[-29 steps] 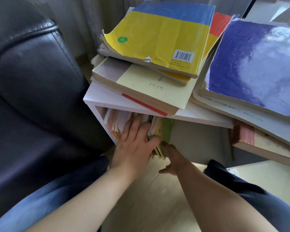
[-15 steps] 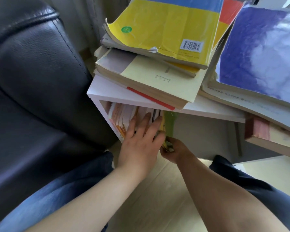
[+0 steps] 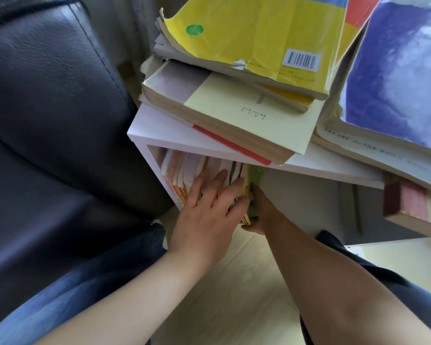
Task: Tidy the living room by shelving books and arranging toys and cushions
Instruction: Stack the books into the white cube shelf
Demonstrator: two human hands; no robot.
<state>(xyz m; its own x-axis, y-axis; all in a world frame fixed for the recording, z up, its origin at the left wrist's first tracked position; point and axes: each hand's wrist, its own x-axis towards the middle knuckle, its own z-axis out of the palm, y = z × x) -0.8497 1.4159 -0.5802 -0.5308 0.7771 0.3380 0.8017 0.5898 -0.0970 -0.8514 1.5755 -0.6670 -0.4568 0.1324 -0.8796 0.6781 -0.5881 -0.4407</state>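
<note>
**Shelving a green book in the open compartment**

Braced the upright books [image 3: 184,168] inside the white shelf unit [image 3: 157,128], under its left corner, with the flat, straight-fingered left hand [image 3: 207,215]. Gripped the green book [image 3: 256,174] at the row's right end with the right hand [image 3: 260,215]. Judged next: pushing it fully in without buckling. Noted a yellow paperback [image 3: 246,38] uppermost on the unit's top, a black leather sofa [image 3: 47,108] beside its left edge, and a pale wood floor [image 3: 246,282] below.

A black leather sofa [image 3: 47,120] is standing at my left side, and a stitched seam is running down along its arm. A pale wooden floor [image 3: 246,282] is lying below me. A grey curtain [image 3: 135,21] is hanging behind the sofa.
</note>
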